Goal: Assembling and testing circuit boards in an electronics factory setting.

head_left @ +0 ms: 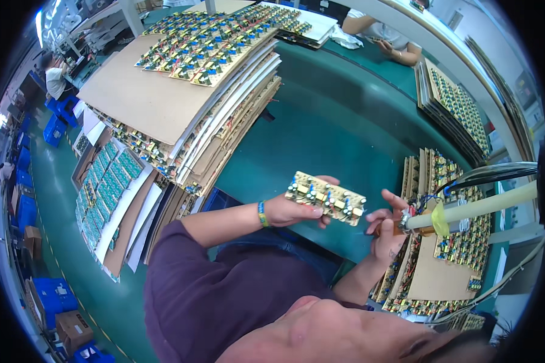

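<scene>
My left hand [289, 210] grips a small tan circuit board [326, 198] over the green work surface, thumb on its upper face and fingers beneath. Blue, yellow, white and black parts stand in rows on that board. To the right of the board, apart from it, my right hand [384, 247] is raised with its fingers spread and partly bent. The end of a pale tube [475, 213] with a yellow tag overlaps the picture right beside those fingers. I see nothing clearly held in the right hand.
A tall stack of cardboard sheets [145, 91] layered with circuit boards stands at left. More layered boards [448, 248] lie close by my right hand, others [454, 109] farther back. Dark cables [496, 174] hang at right. Across the green bench [339, 103], another person's arms [399, 53] show.
</scene>
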`<state>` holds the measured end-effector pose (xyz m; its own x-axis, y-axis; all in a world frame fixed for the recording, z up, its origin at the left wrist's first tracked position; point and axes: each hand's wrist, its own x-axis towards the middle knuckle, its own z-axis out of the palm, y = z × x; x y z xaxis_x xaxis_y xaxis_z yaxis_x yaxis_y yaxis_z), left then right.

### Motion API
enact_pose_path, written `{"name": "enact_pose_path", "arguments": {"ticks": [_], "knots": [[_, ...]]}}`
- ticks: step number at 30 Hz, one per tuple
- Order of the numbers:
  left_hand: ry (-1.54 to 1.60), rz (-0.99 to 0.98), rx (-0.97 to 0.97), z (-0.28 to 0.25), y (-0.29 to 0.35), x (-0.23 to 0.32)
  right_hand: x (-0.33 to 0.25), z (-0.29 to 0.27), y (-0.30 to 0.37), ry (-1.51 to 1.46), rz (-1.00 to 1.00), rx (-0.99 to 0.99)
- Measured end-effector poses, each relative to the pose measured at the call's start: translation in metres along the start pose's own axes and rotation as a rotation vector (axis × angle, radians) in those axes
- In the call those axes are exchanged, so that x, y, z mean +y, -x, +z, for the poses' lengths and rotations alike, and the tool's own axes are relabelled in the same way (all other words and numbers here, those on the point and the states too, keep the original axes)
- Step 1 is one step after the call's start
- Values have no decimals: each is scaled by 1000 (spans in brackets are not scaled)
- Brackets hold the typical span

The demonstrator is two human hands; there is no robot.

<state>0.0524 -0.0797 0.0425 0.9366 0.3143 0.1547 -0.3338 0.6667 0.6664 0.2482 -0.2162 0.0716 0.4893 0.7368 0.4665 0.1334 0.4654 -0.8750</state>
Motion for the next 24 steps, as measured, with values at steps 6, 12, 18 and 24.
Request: {"name": "enact_pose_path", "arguments": {"ticks": [6,12,18,24], "knots": [[2,-221,183,-20,35,-11,3,-5,-3,-122,-31,-75],[-87,-62,221,-28,22,-25,-14,20,-23,-140,-60,-71],[-92,-85,238,-26,18,-52,-22,26,-22,-203,-25,-103],[-5,-106,215,-26,26,-59,-22,38,-15,-250,-17,-133]]}}
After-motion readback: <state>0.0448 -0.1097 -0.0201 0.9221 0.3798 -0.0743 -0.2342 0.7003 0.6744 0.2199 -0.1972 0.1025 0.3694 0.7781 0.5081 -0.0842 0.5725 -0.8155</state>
